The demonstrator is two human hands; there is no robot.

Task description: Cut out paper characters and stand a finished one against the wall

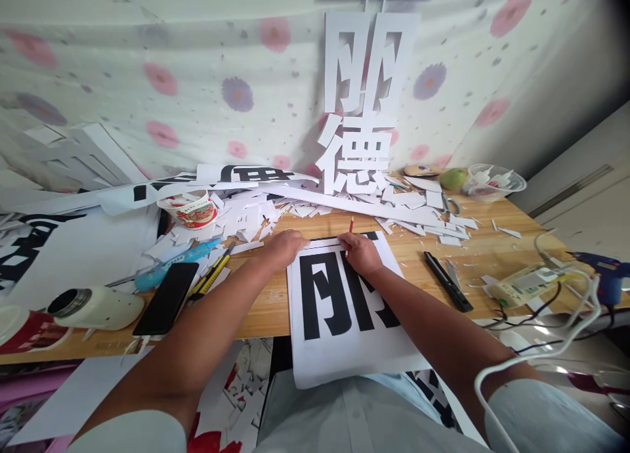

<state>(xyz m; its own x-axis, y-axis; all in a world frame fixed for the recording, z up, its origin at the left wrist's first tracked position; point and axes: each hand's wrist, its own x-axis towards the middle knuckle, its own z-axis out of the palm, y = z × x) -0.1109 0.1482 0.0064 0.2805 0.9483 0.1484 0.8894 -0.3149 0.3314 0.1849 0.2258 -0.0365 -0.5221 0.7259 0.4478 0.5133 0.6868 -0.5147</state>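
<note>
A paper sheet (pixel 322 361) printed with a large black character lies in front of me, its lower part hanging over the table edge. Across its top runs a narrow white strip (pixel 322 243) with a dark line along it. My left hand (pixel 287 249) is closed at the strip's left end, thumb and fingers together. Near the other end, my right hand (pixel 363 255) grips a red pencil (pixel 351 226), which points up and away from me. My right forearm covers part of the printed character.
White cut-out characters (pixel 357 154) stand against the curtain, with scraps (pixel 246 216) heaped below. Left are a phone (pixel 166 299), yellow utility knife (pixel 212 272), flask (pixel 101 308) and paper bowl (pixel 191 210). Right are a black cutter (pixel 447 281), power strip (pixel 526 285) and glue gun (pixel 603 269).
</note>
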